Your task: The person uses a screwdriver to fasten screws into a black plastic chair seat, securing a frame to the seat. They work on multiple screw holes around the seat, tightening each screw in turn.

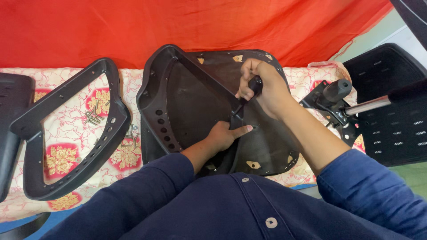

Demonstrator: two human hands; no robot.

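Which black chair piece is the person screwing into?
The seat base in the middle, under both hands. The loop-shaped armrest frame lies untouched to its left; the perforated mesh panel sits far right.

I am holding my right hand (pixel 262 86) in a closed fist in the upper middle of the frame, forearm slanting down right. My left hand (pixel 224 135) is lying flat at centre, fingers pointing right.

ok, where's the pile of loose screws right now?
In the head view the loose screws lie on the floral cloth at left, some inside the opening of the black armrest frame, a few more by its right edge, left of the seat pan.
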